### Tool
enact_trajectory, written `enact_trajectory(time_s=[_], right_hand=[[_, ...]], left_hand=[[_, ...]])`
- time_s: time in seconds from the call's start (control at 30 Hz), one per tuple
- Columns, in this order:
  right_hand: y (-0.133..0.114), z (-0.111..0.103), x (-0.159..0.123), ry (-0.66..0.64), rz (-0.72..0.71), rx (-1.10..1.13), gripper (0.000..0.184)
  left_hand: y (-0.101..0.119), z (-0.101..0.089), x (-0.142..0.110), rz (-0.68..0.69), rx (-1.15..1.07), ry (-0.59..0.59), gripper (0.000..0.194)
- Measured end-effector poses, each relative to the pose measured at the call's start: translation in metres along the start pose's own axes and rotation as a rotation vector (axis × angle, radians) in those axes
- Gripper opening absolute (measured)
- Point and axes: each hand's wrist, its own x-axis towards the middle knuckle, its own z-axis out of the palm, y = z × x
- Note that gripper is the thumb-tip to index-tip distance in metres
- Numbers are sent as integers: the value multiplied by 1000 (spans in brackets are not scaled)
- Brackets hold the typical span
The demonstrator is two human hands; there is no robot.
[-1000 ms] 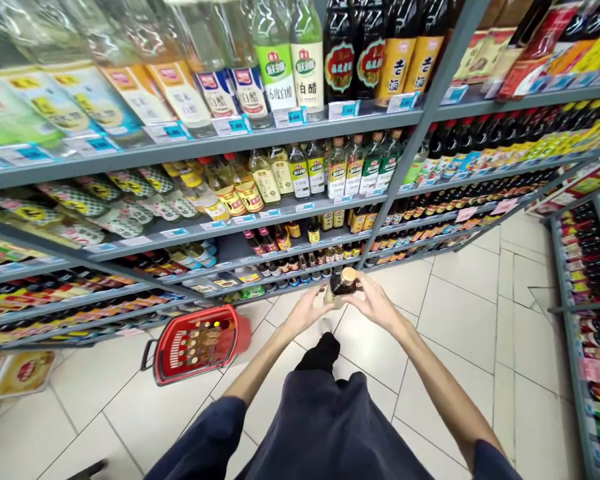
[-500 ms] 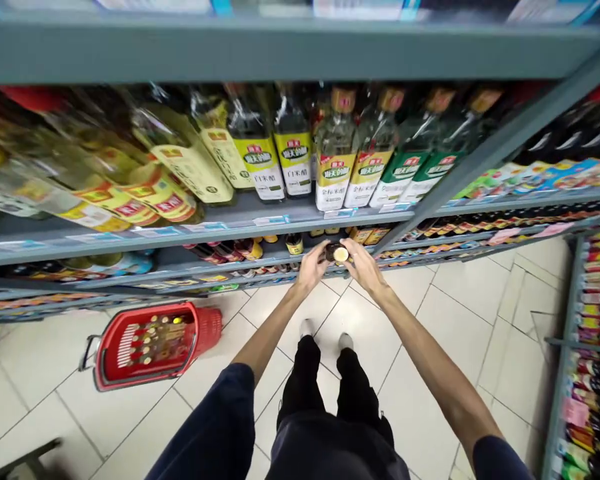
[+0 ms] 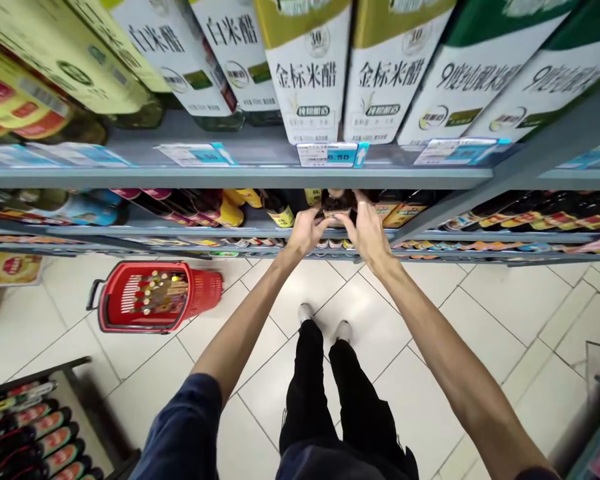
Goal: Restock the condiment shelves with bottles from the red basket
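Observation:
My left hand and my right hand are closed round a dark bottle from its two sides, thumbs toward me. The bottle is at the lower shelf, partly under the shelf above. Its upper end is partly cut off from view by that shelf's edge. I cannot tell whether its base rests on the board. Left of the bottle stands a small dark bottle with a yellow label. Yellow-labelled packs are beside my right hand.
Rows of vinegar bottles with white labels fill the shelf above, with price tags along its edge. A red basket holding several bottles stands on the tiled floor at left. A rack of dark bottles is at lower left.
My hands and the bottle have moved up in the picture, from in front of the lower shelf to its opening. The view has come closer to the upper bottles' labels.

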Motion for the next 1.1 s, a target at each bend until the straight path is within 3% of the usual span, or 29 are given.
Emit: enact_trajectory(time_s=[0.27, 0.63, 0.8, 1.1], right_hand=[[-13, 21, -6, 144, 205, 42, 71], [17, 77, -40, 166, 303, 119, 66], [25, 77, -42, 174, 312, 153, 62], [21, 72, -39, 157, 347, 173, 51]], left_hand=[[-6, 0, 15, 30, 278, -25, 53], [-43, 17, -6, 2, -71, 39, 55], [-49, 18, -10, 7, -67, 71, 44], [-48, 21, -13, 17, -25, 78, 58]])
